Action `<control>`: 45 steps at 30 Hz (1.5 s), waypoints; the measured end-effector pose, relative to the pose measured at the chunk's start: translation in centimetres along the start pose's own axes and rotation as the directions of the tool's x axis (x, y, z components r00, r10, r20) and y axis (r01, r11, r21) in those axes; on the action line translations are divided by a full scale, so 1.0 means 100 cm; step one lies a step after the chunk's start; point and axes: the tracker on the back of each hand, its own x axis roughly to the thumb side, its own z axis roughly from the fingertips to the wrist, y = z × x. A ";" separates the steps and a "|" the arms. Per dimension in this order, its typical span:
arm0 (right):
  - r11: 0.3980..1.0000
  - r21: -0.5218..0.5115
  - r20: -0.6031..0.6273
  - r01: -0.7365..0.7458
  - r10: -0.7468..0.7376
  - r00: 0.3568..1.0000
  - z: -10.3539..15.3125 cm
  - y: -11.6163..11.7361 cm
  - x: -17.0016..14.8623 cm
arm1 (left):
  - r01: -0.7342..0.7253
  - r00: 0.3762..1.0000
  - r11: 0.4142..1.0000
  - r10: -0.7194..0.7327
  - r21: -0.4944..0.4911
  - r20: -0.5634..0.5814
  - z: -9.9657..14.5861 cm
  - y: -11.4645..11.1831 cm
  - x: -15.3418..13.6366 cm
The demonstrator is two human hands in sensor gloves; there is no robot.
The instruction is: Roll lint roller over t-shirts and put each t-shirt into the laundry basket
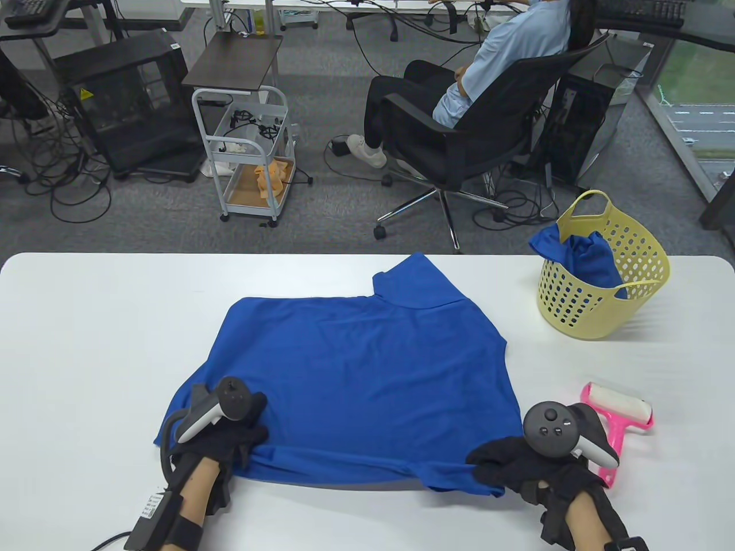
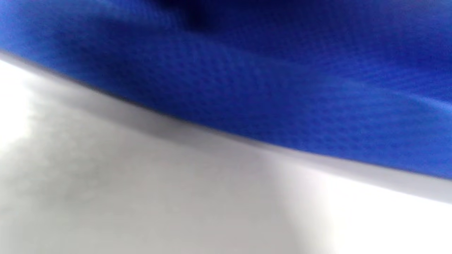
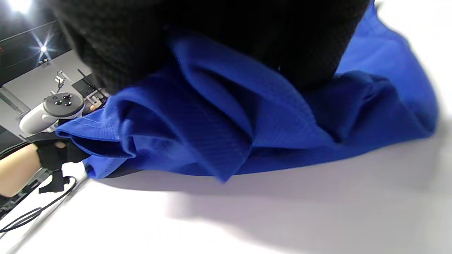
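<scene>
both hands sit at the near edge of the white table (image 1: 86, 321), each at one bottom corner of the blue t-shirt (image 1: 356, 379) spread flat across the middle. right hand (image 1: 525, 465) grips the shirt's near right corner; the right wrist view shows the fabric bunched into folds under the black gloved fingers (image 3: 310, 46). left hand (image 1: 224, 442) lies on the near left corner with its fingers curled onto the hem, and the right wrist view shows it pinching that edge. the left wrist view is blurred, showing only blue cloth over the pale tabletop. just right of the right hand lies the pink lint roller (image 1: 617, 422), flat on the table. further back to the right stands the yellow laundry basket (image 1: 608, 304) with another blue t-shirt (image 1: 580, 255) hanging over its rim. beyond the table a person sits in an office chair (image 1: 459, 143).
</scene>
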 end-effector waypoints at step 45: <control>0.984 0.058 -0.409 -0.169 0.178 0.895 -0.056 0.045 -0.046 | -0.199 0.980 0.947 0.187 0.252 0.071 0.021 0.047 -0.099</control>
